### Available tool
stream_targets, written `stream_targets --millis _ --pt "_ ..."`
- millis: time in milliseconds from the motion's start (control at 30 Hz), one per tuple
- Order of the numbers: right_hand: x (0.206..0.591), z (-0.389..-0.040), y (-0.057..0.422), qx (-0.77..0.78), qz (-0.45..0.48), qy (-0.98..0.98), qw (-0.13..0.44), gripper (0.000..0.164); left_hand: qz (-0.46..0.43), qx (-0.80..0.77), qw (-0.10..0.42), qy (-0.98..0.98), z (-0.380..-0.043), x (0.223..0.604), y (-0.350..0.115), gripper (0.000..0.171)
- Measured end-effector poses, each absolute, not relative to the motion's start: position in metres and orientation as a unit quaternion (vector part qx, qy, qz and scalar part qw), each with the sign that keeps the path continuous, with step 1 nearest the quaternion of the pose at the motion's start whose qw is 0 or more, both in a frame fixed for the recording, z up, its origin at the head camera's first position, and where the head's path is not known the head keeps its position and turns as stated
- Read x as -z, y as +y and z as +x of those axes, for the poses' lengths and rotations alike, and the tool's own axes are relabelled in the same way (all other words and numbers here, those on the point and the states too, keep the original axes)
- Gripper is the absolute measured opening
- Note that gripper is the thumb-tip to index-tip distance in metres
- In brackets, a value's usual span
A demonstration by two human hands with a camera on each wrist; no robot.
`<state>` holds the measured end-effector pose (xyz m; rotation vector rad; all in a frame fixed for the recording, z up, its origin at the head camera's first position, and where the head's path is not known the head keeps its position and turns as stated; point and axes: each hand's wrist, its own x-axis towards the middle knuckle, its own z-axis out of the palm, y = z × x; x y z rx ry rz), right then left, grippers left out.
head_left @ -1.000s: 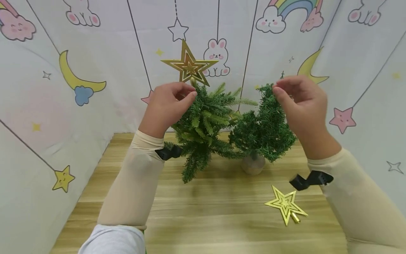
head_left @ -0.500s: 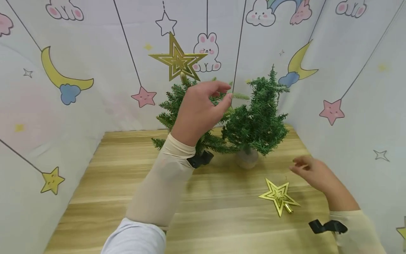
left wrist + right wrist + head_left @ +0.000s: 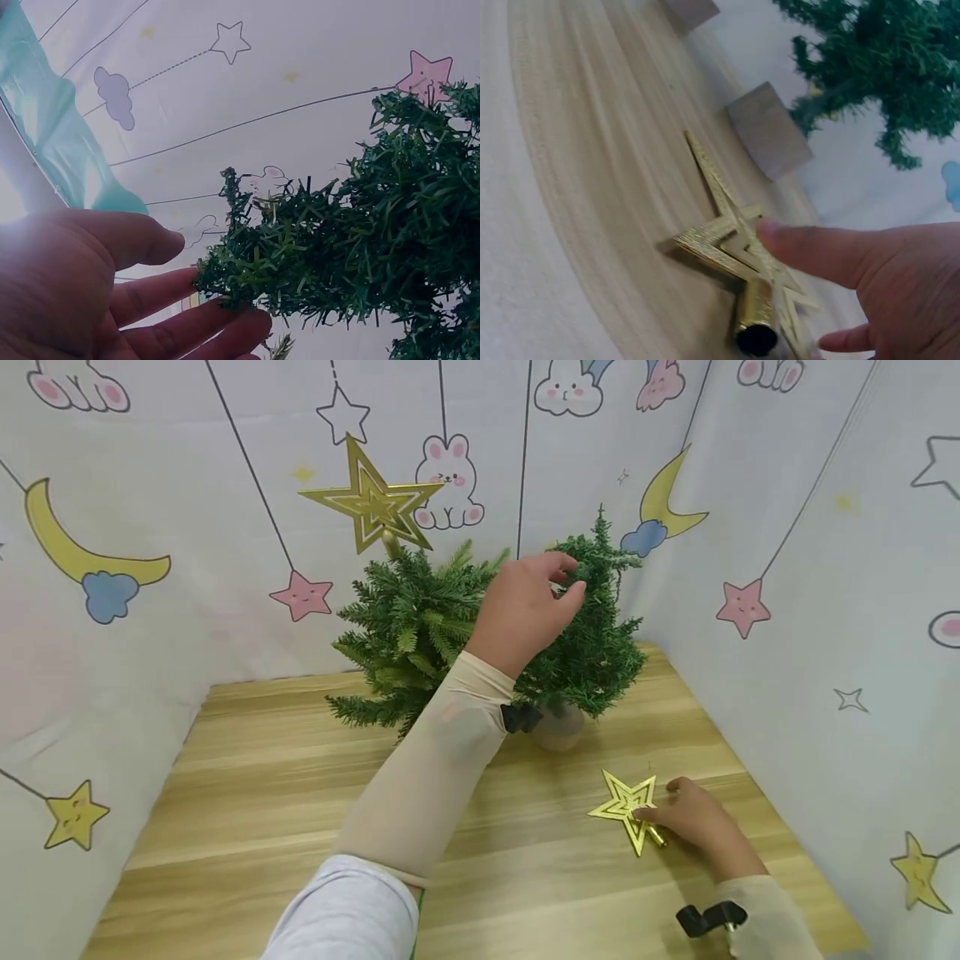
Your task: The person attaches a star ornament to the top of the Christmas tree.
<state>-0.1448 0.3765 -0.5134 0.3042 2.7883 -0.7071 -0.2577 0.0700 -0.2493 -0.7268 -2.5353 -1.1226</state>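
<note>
My left hand [image 3: 528, 610] is raised at the upper part of the small right Christmas tree [image 3: 603, 647]. In the left wrist view its relaxed fingers [image 3: 176, 326] lie right by the tip of a green branch [image 3: 247, 262], with the thumb apart from them. Low over the table, my right hand [image 3: 701, 822] reaches a gold star tree topper [image 3: 621, 800], which lies beside its tubular socket end [image 3: 756, 319]. The thumb [image 3: 810, 247] overlaps the star's face, while the fingers are spread apart from it. Another gold star topper [image 3: 373, 503] stands atop the left Christmas tree [image 3: 405, 627].
Both trees stand toward the back of the wooden table [image 3: 247, 827]; the right one has a round pale base [image 3: 561, 731]. Cartoon-printed white cloth [image 3: 480, 410] hangs close behind and at both sides.
My right hand has come down from the right tree's top to the loose star. My left hand has shifted right, from the left tree's top to the right tree. The view has turned right.
</note>
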Motion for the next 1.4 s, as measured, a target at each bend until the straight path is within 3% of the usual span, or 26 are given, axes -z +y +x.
stream_targets --millis 167,467,700,1000,1100,1233,1400 --pt "0.513 -0.145 0.367 0.236 0.136 0.954 0.123 0.111 -0.238 0.352 0.144 -0.894 -0.262 0.249 0.075 0.032" --pt "0.513 -0.145 0.364 0.254 0.12 0.952 0.118 0.084 -0.237 0.337 0.141 -0.9 -0.265 0.251 0.079 0.032" --pt "0.519 -0.144 0.371 0.336 0.1 0.932 0.094 0.028 -0.253 0.342 0.157 -0.891 -0.265 0.257 0.081 0.028" --pt "0.499 -0.148 0.397 0.486 0.106 0.86 0.11 0.013 -0.249 0.334 0.19 -0.889 -0.268 0.258 0.081 0.023" --pt "0.486 -0.149 0.41 0.508 0.11 0.848 0.106 0.015 -0.251 0.33 0.185 -0.891 -0.269 0.258 0.081 0.023" --pt "0.457 -0.153 0.428 0.519 0.124 0.843 0.069 0.016 -0.252 0.327 0.179 -0.893 -0.269 0.257 0.08 0.024" --pt "0.407 -0.161 0.445 0.581 0.131 0.803 -0.021 0.011 -0.252 0.327 0.174 -0.894 -0.269 0.257 0.08 0.024"
